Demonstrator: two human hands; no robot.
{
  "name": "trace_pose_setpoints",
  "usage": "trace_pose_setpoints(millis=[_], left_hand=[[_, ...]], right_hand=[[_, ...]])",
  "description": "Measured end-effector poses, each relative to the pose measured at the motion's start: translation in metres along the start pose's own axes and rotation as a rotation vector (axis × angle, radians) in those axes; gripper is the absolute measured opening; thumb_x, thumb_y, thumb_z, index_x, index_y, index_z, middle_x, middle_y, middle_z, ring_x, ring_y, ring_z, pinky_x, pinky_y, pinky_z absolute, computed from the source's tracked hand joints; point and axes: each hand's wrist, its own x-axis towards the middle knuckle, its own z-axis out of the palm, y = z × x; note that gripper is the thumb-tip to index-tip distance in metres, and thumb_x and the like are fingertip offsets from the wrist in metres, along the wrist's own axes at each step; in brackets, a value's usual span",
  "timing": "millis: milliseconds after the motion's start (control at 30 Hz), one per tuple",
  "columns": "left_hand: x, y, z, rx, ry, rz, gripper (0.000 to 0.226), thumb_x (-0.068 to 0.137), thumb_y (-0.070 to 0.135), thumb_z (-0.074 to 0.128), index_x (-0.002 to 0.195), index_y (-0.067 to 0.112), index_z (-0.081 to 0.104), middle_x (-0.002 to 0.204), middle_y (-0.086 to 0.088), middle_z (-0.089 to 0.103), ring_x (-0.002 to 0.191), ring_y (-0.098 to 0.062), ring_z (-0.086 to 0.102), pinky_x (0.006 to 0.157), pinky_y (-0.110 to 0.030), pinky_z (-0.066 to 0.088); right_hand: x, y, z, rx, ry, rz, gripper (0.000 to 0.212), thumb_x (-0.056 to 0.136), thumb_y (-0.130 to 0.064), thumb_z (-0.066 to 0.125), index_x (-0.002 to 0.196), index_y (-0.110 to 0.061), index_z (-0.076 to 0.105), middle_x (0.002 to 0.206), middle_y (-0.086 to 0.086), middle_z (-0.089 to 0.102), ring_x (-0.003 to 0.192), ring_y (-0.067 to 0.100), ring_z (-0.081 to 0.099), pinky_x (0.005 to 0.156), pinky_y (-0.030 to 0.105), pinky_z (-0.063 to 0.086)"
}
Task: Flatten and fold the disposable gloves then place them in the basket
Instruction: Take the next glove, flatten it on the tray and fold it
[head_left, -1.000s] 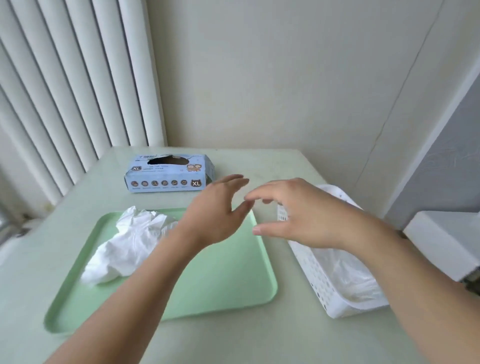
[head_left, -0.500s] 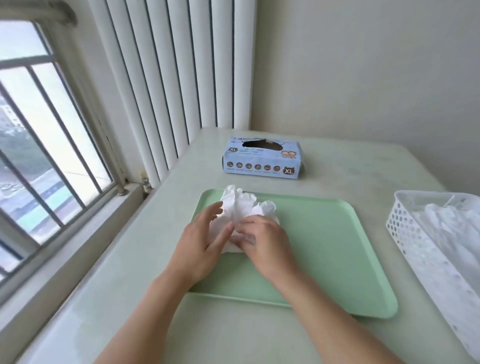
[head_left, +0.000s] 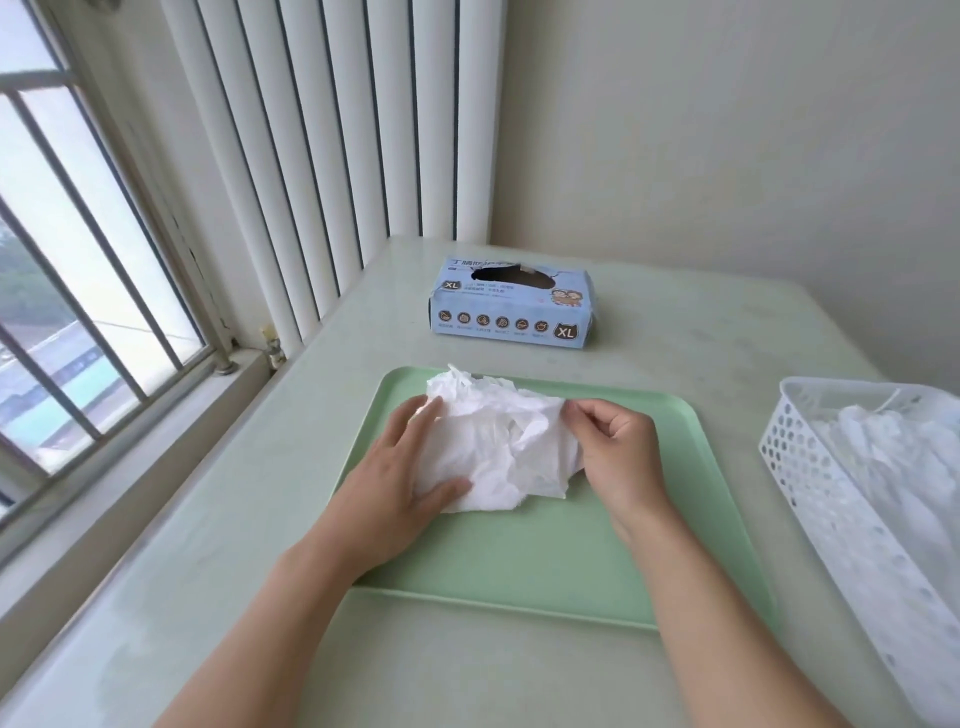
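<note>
Both hands have come down onto the crumpled white disposable gloves (head_left: 493, 447) that lie on the pale green plastic tray (head_left: 561, 551); a second ago they hovered in the air between the tray and the basket, holding nothing. Half a second ago they were close together on a tight bundle. Now they are apart, and the bundle is drawn out wider between them.

The left hand (head_left: 400, 483) lies flat with its fingers spread and straight, pressing the left side of the gloves down against the tray. The right hand (head_left: 613, 441) pinches the right edge of the thin material between thumb and curled fingers, seemingly pulling it outward.

This looks like the start of the flattening step: the material is still creased and bunched in the middle, so no fold can be made yet. The white perforated plastic basket (head_left: 810, 478) stands to the right on the pale desk (head_left: 727, 332), well apart from the tray, and already holds white gloves. The blue cardboard glove box marked XL (head_left: 511, 312) sits beyond the tray, untouched.

The film is thin and likely to spring back, so steady pressure from the left hand probably matters.
</note>
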Motion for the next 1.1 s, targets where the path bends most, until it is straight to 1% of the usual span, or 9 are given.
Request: trace_pose_setpoints(millis=[267,333,500,667,733,800,867,967,1100], left_hand=[[-0.002,0.002,0.002,0.08,0.162,-0.054,0.057,0.09,0.001,0.065,0.143,0.019,0.054,0.141,0.001,0.053,0.121,-0.026,0.057,0.091,-0.028,0.041],[-0.005,0.005,-0.002,0.075,0.187,-0.107,0.056,0.086,0.004,0.064,0.139,0.018,0.057,0.138,-0.001,0.056,0.119,-0.03,0.058,0.09,-0.03,0.041],[-0.007,0.033,-0.024,0.094,0.239,-0.113,0.075,0.07,0.048,0.046,0.14,0.023,0.056,0.148,-0.001,0.047,0.134,-0.026,0.04,0.104,-0.038,0.034],[0.016,0.085,-0.009,0.028,0.101,0.061,0.056,0.081,0.056,0.055,0.126,0.024,0.066,0.135,0.008,0.056,0.125,-0.012,0.051,0.104,-0.03,0.04],[0.025,0.106,0.01,0.021,-0.019,0.068,0.053,0.085,0.056,0.062,0.126,0.023,0.066,0.131,0.008,0.061,0.122,-0.011,0.056,0.103,-0.028,0.043],[0.03,0.122,0.03,0.041,-0.072,-0.004,0.061,0.087,0.059,0.067,0.133,0.02,0.061,0.132,0.004,0.062,0.123,-0.014,0.056,0.101,-0.026,0.042],[0.028,0.13,0.047,0.027,-0.053,-0.096,0.074,0.084,0.063,0.069,0.14,0.017,0.054,0.134,0.002,0.061,0.125,-0.016,0.054,0.099,-0.027,0.042],[0.024,0.13,0.063,-0.045,-0.007,-0.153,0.084,0.076,0.068,0.074,0.139,0.017,0.052,0.13,0.006,0.059,0.124,-0.012,0.054,0.095,-0.023,0.042],[0.018,0.123,0.072,-0.184,0.031,0.099,0.022,0.082,0.043,0.08,0.095,0.027,0.072,0.1,0.018,0.064,0.094,-0.001,0.062,0.078,-0.015,0.042]], right_hand=[[0.01,-0.024,-0.052,0.676,0.248,0.539,0.016,0.098,0.005,0.051,0.092,-0.001,0.065,0.086,0.011,0.07,0.066,0.019,0.069,0.049,0.028,0.058],[0.0,-0.022,-0.059,0.398,0.165,0.514,0.014,0.096,0.003,0.054,0.105,0.0,0.065,0.093,0.015,0.072,0.073,0.024,0.071,0.055,0.032,0.061],[-0.027,-0.025,-0.084,-0.949,0.038,0.016,0.068,0.084,-0.017,0.071,0.145,-0.026,0.042,0.134,0.001,0.05,0.117,0.029,0.055,0.09,0.039,0.051],[-0.007,-0.032,-0.073,-1.215,-0.412,-0.388,0.08,0.084,0.002,0.062,0.151,-0.036,0.041,0.167,-0.002,0.015,0.151,0.024,0.015,0.117,0.038,0.031],[0.006,-0.03,-0.066,-1.105,-0.507,-0.27,0.067,0.084,0.003,0.06,0.142,-0.03,0.054,0.159,0.0,0.036,0.148,0.022,0.029,0.111,0.035,0.038],[0.014,-0.03,-0.066,-0.908,-0.429,-0.159,0.049,0.08,0.0,0.067,0.123,-0.026,0.065,0.118,-0.002,0.064,0.112,0.02,0.06,0.082,0.023,0.05],[0.012,-0.029,-0.074,-0.726,-0.288,-0.12,0.041,0.076,-0.001,0.074,0.109,-0.025,0.068,0.08,-0.008,0.059,0.074,0.015,0.059,0.057,0.016,0.042],[-0.012,-0.024,-0.085,-0.502,-0.247,-0.084,0.06,0.071,-0.002,0.084,0.12,-0.028,0.062,0.067,-0.009,0.052,0.058,0.005,0.048,0.056,0.017,0.04],[-0.053,-0.017,-0.102,-0.515,-0.303,-0.063,0.07,0.067,-0.009,0.089,0.125,-0.035,0.061,0.073,-0.007,0.054,0.062,0.003,0.05,0.064,0.02,0.046]])
